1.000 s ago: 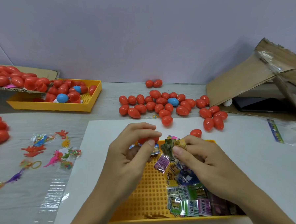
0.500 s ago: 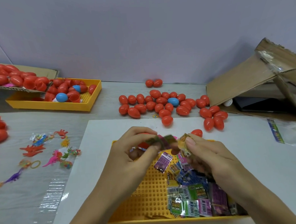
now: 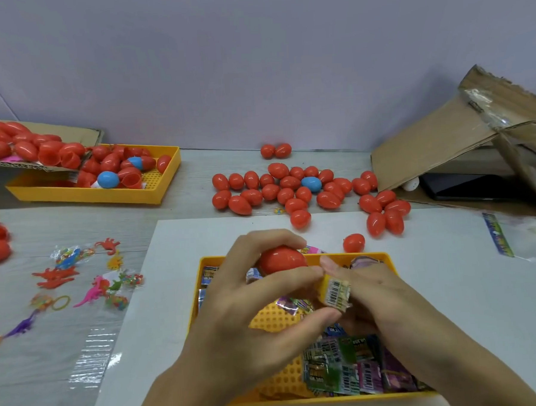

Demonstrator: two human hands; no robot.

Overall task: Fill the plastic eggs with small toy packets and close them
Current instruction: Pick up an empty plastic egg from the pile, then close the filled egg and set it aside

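My left hand [image 3: 250, 300] grips a red plastic egg [image 3: 280, 260] between curled fingers and thumb, above the near yellow tray [image 3: 274, 319]. Right beside it my right hand [image 3: 377, 296] pinches a folded yellow toy packet [image 3: 335, 292] with a barcode on it. The packet sits just right of the egg and below it; whether they touch is hidden by my fingers. More small toy packets [image 3: 356, 366] lie piled in the tray's right half. Several closed red eggs and a blue one [image 3: 311, 184] lie in a heap [image 3: 291, 189] beyond the tray.
A second yellow tray [image 3: 98, 193] with red and blue egg parts stands at the back left under a cardboard lid of eggs [image 3: 24, 147]. Loose rubber toys [image 3: 78, 281] lie left. A torn cardboard box [image 3: 462, 143] and a plastic bag [image 3: 523, 239] are at the right.
The red egg has come up into plain sight in my left hand. My right hand has folded its packet smaller and drawn it down beside the egg.
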